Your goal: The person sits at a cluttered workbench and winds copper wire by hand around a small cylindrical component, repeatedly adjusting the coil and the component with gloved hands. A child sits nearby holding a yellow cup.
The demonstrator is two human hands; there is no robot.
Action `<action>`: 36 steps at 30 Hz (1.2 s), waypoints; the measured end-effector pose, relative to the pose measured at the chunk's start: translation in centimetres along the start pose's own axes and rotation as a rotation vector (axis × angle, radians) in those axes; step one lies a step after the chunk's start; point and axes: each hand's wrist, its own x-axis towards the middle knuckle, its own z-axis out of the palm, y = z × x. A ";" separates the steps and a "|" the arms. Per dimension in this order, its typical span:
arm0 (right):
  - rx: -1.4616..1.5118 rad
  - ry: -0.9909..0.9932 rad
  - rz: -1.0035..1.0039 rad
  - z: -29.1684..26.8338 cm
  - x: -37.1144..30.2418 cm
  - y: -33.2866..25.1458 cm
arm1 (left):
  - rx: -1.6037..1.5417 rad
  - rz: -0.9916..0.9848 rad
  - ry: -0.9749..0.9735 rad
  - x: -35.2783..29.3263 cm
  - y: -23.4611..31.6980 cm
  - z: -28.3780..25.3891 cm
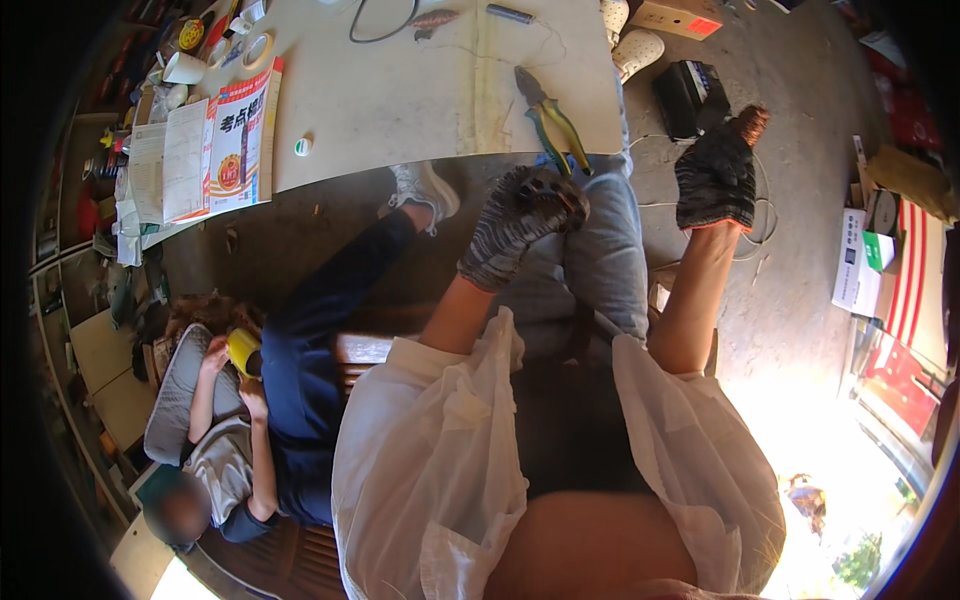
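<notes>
Both my hands wear dark grey knitted work gloves. My left hand [520, 222] is curled closed over my lap, just below the table's near edge; whatever its fingers may hold is hidden. To the right of my knee, my right hand [715, 178] is raised and closed around a coppery-brown bundle of wire [752, 124], whose ridged end sticks out at the top. Pliers [549, 118] with yellow-green and dark handles lie on the table [380, 110], their handles reaching past its edge near my left hand.
On the table are a dark cable loop [384, 38], a reddish-brown strand [435, 20], a small dark cylinder [510, 13], tape rolls [257, 50] and a printed booklet [240, 140]. A black box [690, 98] stands on the floor at right. Another person [225, 450] reclines at my left.
</notes>
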 end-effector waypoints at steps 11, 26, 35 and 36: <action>-0.169 -0.213 0.181 3.4 -4.0 8.7 | -0.372 -0.236 0.169 1.7 -1.6 0.6; -0.198 -0.258 0.482 0.3 -5.6 10.5 | -0.512 -0.280 0.107 2.1 -1.3 0.9; 0.271 -0.232 0.569 2.1 -5.3 10.3 | -0.267 -0.049 0.104 2.2 -3.6 -0.1; 0.232 -0.236 0.499 2.7 -4.6 9.3 | -0.369 -0.077 0.038 2.1 -3.7 -0.1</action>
